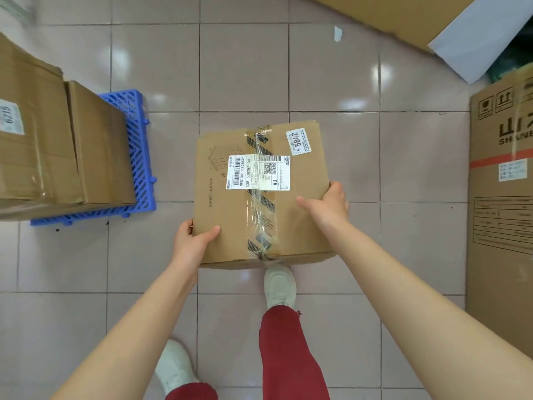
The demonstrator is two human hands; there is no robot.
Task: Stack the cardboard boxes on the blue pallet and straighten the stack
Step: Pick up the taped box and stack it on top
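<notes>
A taped cardboard box (230,220) with white shipping labels hangs in front of me above the tiled floor. My left hand (191,241) grips its near left corner, thumb on top. My right hand (328,204) grips its right edge, thumb lying on the top face. To the left lies the blue pallet (138,157), with two cardboard boxes on it: a larger one (31,145) at the frame's left edge and a lower one (98,145) beside it. The held box is apart from the pallet, to its right.
A tall printed carton (501,203) stands at the right edge. Flat cardboard (398,13) and a white sheet (478,39) lie at the top right. My feet in pale shoes (279,284) stand on the tiles below the box.
</notes>
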